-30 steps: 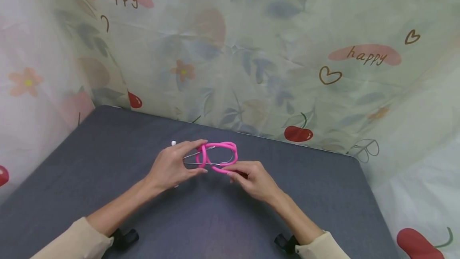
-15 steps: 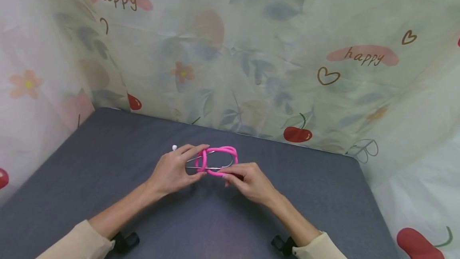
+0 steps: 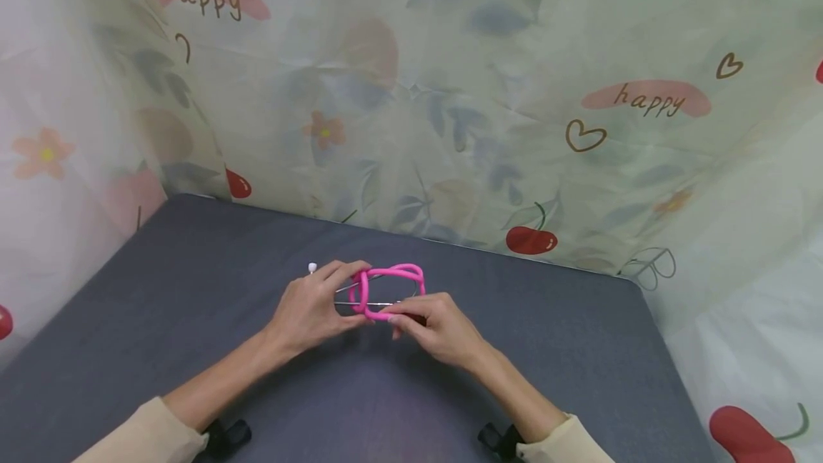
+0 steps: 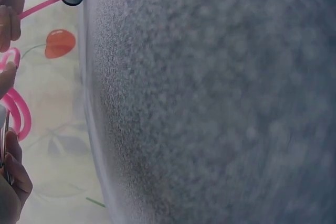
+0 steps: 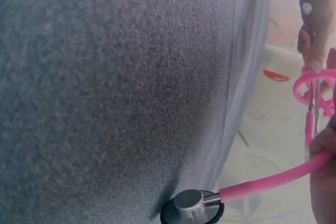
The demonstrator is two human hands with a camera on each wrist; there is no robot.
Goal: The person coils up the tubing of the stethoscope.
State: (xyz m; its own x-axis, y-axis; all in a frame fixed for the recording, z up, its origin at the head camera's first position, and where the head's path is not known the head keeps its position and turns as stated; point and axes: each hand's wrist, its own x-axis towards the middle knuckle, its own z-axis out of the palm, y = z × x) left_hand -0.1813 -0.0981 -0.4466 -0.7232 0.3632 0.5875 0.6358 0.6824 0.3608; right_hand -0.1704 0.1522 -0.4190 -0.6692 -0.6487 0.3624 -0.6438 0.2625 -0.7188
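A pink stethoscope (image 3: 408, 268) is held up over the table between both hands in the head view, its tubing looped around its metal ear tubes. My left hand (image 3: 307, 309) grips the ear tubes and the near side of the loops, thumb below and fingers above. One white ear tip (image 3: 312, 267) shows beyond that hand. On the other side, my right hand (image 3: 444, 329) pinches a length of the tubing just under the loops, close to the left thumb. In the right wrist view, the silver chest piece (image 5: 190, 201) hangs at the tubing's end, low over the table.
A dark grey cloth covers the table (image 3: 553, 363). Behind and at both sides hang printed curtains (image 3: 411, 127) with cherries and flowers. A black strap mount (image 3: 228, 438) sits on the left wrist, another (image 3: 500, 441) on the right.
My right hand has moved left and slightly down, bringing the pinched tubing across under the loops towards the left thumb. The left hand keeps its grip and has shifted a little.
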